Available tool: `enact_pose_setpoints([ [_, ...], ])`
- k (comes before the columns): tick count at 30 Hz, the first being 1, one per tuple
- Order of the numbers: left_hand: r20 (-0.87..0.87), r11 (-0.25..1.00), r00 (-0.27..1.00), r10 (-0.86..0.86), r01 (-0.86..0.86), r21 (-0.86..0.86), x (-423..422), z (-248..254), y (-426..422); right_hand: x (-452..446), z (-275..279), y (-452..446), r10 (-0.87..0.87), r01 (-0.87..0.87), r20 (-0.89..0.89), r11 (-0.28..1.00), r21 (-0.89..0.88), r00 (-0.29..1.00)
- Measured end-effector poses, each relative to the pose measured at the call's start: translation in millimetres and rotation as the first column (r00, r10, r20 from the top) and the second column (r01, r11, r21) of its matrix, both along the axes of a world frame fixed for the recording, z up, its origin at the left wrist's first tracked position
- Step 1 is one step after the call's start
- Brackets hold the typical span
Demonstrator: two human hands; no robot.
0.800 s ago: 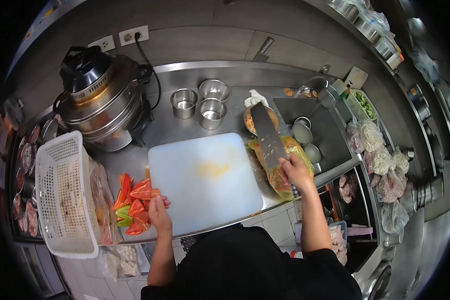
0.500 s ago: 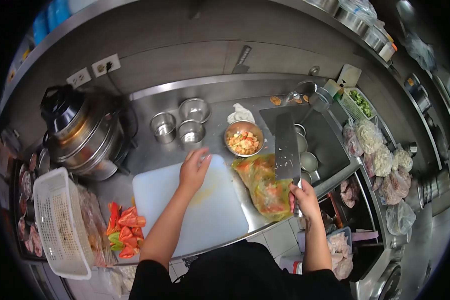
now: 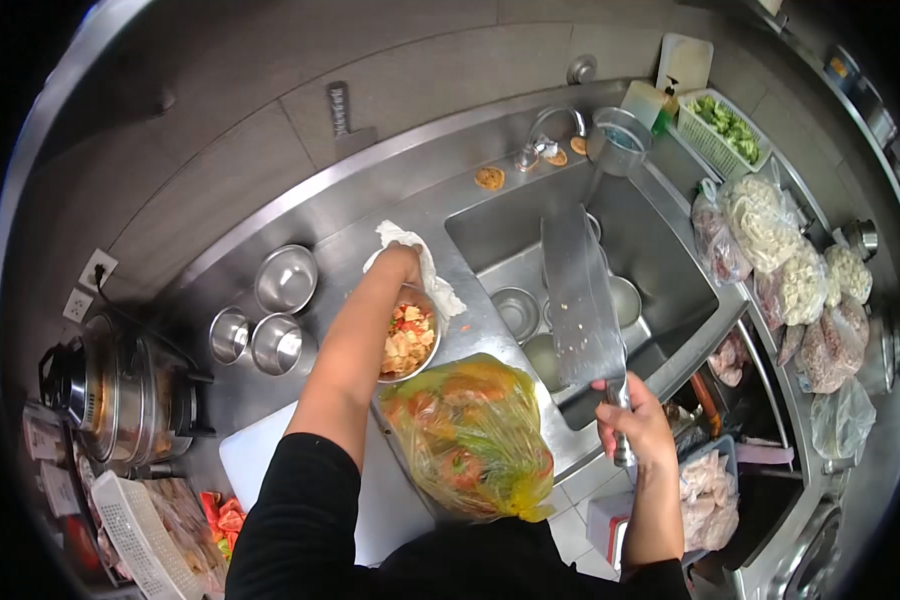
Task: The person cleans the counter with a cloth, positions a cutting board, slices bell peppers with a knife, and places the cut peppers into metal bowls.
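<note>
My right hand (image 3: 638, 428) is closed around the handle of a cleaver (image 3: 582, 310). Its broad blade points away from me over the sink, with small food bits stuck on it. Beyond the metal bowl, my left hand (image 3: 400, 264) is closed on a crumpled white cloth (image 3: 436, 284), its fingertips partly hidden. The metal bowl (image 3: 402, 375) of chopped red and pale pieces (image 3: 408, 338) stands just below that hand, partly covered by my forearm. Nearer to me, a yellowish plastic bag (image 3: 470, 430) of vegetables lies between my arms. A white cutting board (image 3: 260, 450) sits under my left arm.
The sink (image 3: 670, 270) on the right holds several metal bowls. Small metal containers (image 3: 276, 343) stand on the left of the counter. Red pepper pieces (image 3: 225, 522) lie near a white basket (image 3: 140, 540). Bagged food (image 3: 765, 235) and a basket of greens (image 3: 720, 130) line the right side.
My view has swung to the right. My left hand has moved from above the cutting board to the white cloth and taken hold of it. The cleaver stays in my right hand.
</note>
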State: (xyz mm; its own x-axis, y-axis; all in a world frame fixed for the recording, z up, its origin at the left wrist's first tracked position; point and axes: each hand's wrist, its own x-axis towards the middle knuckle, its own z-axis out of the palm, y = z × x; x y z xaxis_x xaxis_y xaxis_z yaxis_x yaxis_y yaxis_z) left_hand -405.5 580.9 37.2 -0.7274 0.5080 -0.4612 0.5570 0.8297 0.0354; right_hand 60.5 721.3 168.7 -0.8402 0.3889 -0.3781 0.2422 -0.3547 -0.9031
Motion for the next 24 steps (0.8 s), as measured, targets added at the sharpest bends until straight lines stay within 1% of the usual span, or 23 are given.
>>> enact_pose_setpoints([
  [1,0.005,1.0,1.0,-0.007,0.007,-0.015,-6.2,-11.7,4.8,-9.4,-6.5,11.8,0.002,-0.004,-0.025,0.997,-0.072,1.0],
  [2,0.01,1.0,1.0,0.016,-0.017,0.024,-14.1,-20.1,6.3,-22.1,-12.5,21.3,0.034,-0.036,-0.026,0.997,-0.069,0.999],
  [3,0.017,0.997,0.999,0.039,-0.041,0.068,-22.3,-28.4,6.5,-34.5,-19.3,29.1,0.025,-0.027,-0.023,0.997,-0.074,0.999],
  [4,0.033,0.984,0.998,0.052,-0.057,0.168,-26.1,-32.9,0.7,-49.0,-27.9,35.8,0.055,-0.055,-0.003,0.995,-0.085,0.998],
  [5,0.028,0.984,0.998,0.049,-0.053,0.17,-34.5,-32.8,-4.0,-65.8,-34.5,42.8,0.087,-0.086,0.012,0.992,-0.091,0.996],
  [6,0.067,0.927,0.991,0.112,-0.128,0.352,-42.2,-31.0,-8.8,-82.8,-39.5,48.5,0.087,-0.086,0.007,0.993,-0.087,0.996],
  [7,0.12,0.833,0.979,0.165,-0.203,0.515,-35.2,-16.8,-9.2,-99.3,-44.7,51.9,0.107,-0.106,0.0,0.988,-0.112,0.994],
  [8,-0.06,0.771,0.979,0.196,-0.116,0.626,-23.2,-5.2,-8.7,-115.5,-49.4,55.0,0.126,-0.126,-0.007,0.982,-0.138,0.992],
  [9,-0.061,0.771,0.978,0.198,-0.117,0.626,-10.3,13.6,-5.6,-132.5,-52.6,58.1,0.128,-0.128,-0.008,0.982,-0.138,0.992],
  [10,-0.11,0.669,0.987,0.116,0.004,0.744,-0.2,28.9,-4.8,-150.9,-55.9,60.1,0.143,-0.137,0.042,0.982,-0.127,0.989],
  [11,-0.177,0.54,0.983,0.044,0.125,0.832,11.0,44.8,-4.0,-169.2,-58.8,61.4,0.16,-0.149,0.088,0.982,-0.117,0.983],
  [13,-0.268,0.505,0.963,0.034,0.215,0.836,57.2,72.0,7.6,-203.8,-67.9,63.7,0.198,-0.19,0.082,0.977,-0.102,0.977],
  [14,-0.312,0.489,0.95,-0.013,0.278,0.827,70.5,73.4,13.0,-218.1,-66.8,63.0,0.225,-0.218,0.083,0.972,-0.083,0.971],
  [15,-0.352,0.47,0.934,-0.062,0.338,0.815,82.5,73.4,18.4,-229.8,-61.7,59.7,0.228,-0.222,0.077,0.972,-0.083,0.971],
  [17,-0.357,0.457,0.929,-0.102,0.363,0.812,99.2,58.8,31.6,-247.3,-53.8,50.4,0.248,-0.239,0.112,0.967,-0.093,0.962],
  [18,-0.369,0.455,0.919,-0.137,0.389,0.801,105.4,54.0,36.2,-250.4,-49.3,45.7,0.266,-0.261,0.121,0.964,-0.058,0.956],
  [19,-0.371,0.454,0.919,-0.134,0.389,0.802,104.2,51.8,36.6,-249.0,-44.5,44.5,0.268,-0.263,0.12,0.963,-0.055,0.956],
  [21,-0.417,0.475,0.906,-0.072,0.399,0.784,100.6,46.0,38.1,-239.5,-32.8,43.4,0.331,-0.32,0.127,0.942,-0.101,0.935],
  [22,-0.479,0.455,0.877,-0.044,0.444,0.772,94.0,39.8,38.3,-233.1,-30.4,45.5,0.332,-0.321,0.129,0.942,-0.099,0.934],
  [24,-0.483,0.468,0.876,-0.009,0.43,0.772,79.1,30.0,37.2,-212.2,-29.3,55.3,0.437,-0.422,0.059,0.889,-0.177,0.897],
])
